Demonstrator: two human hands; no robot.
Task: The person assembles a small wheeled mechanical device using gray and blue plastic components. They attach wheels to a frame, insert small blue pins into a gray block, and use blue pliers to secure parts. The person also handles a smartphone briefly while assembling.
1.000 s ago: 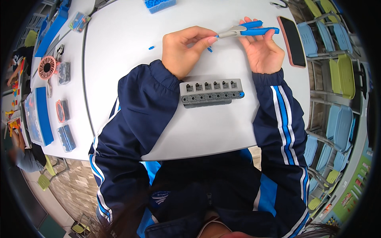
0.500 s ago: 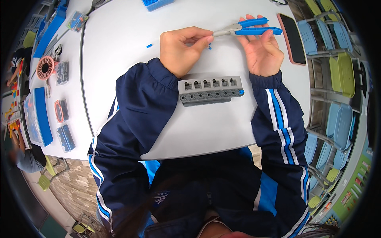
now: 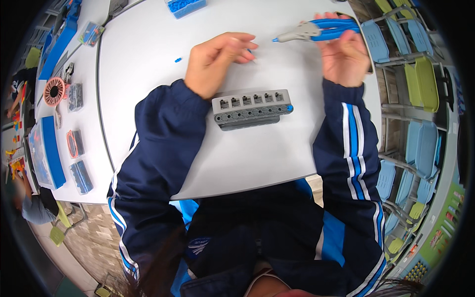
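My right hand [image 3: 344, 59] grips a pair of blue-handled pliers [image 3: 319, 29] with a grey nose pointing left, above the far right of the white table [image 3: 148, 59]. My left hand [image 3: 215, 62] is curled over the table, its fingers pinching a small blue piece near the fingertips; what it is I cannot tell. The pliers' tip and my left fingers are a short gap apart. A grey block with a row of several square sockets [image 3: 252, 108] and a blue end lies on the table between my forearms.
A tiny blue bit [image 3: 177, 60] lies left of my left hand. A blue box of parts [image 3: 185, 6] stands at the far edge. On the table to the left are a red reel [image 3: 53, 91], blue trays [image 3: 49, 158] and small boxes. Blue and green chairs [image 3: 420, 84] line the right side.
My right hand has drawn the pliers up and to the right, away from my left fingers; before, the tip met them. My left hand stayed near the same spot.
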